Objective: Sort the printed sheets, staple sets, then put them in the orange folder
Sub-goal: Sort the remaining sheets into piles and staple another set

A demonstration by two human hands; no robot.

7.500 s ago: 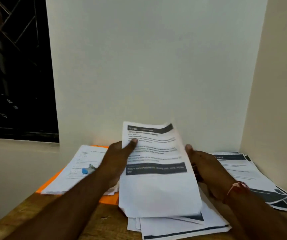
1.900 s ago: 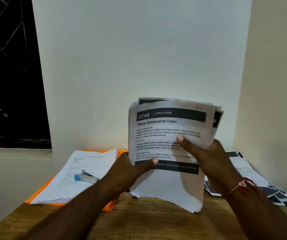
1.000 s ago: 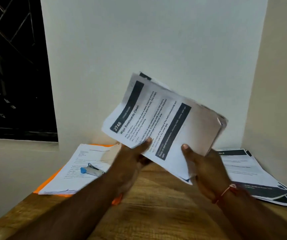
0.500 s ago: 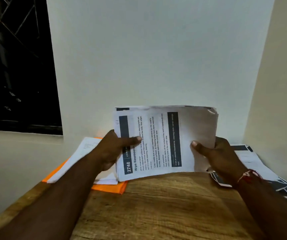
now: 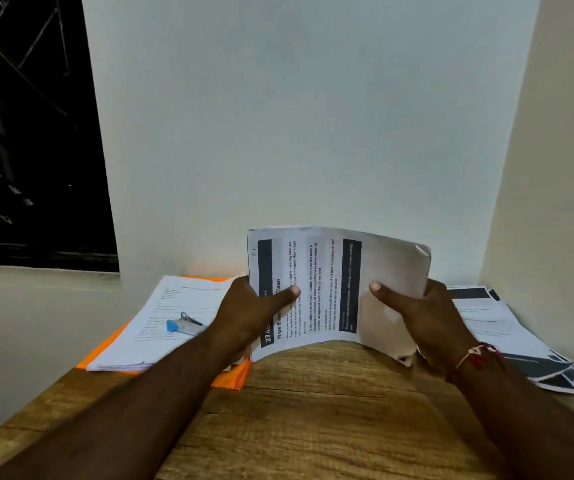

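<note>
Both hands are on the stack of printed sheets (image 5: 327,289) at centre frame. It is turned sideways, so the text runs bottom to top. The left hand (image 5: 247,313) grasps its left end with the thumb laid across the front page. The right hand (image 5: 424,317) grasps the right end the same way, thumb forward and fingers hidden behind the paper. A red thread (image 5: 475,355) circles that wrist.

The stack bows, its lower edge arching up off the wooden table (image 5: 313,410) in the middle. Its lower right corner dips close to the wood; whether it touches, I cannot tell. The top right corner is curled.

The open room is the bare, grainy wood across the lower centre, between the forearms.

Left of centre the orange folder (image 5: 233,375) lies flat, its near corner showing beside the left wrist. A loose white pile of sheets (image 5: 161,317) lies on top of it. A stapler (image 5: 183,325), blue at one end with a metal body, rests on that pile.

At the right edge a fan of sheets (image 5: 500,327) with dark header bands spreads along the cream side wall (image 5: 555,168). A pale back wall (image 5: 296,116) closes the far side, and a dark window (image 5: 29,133) fills the upper left.
</note>
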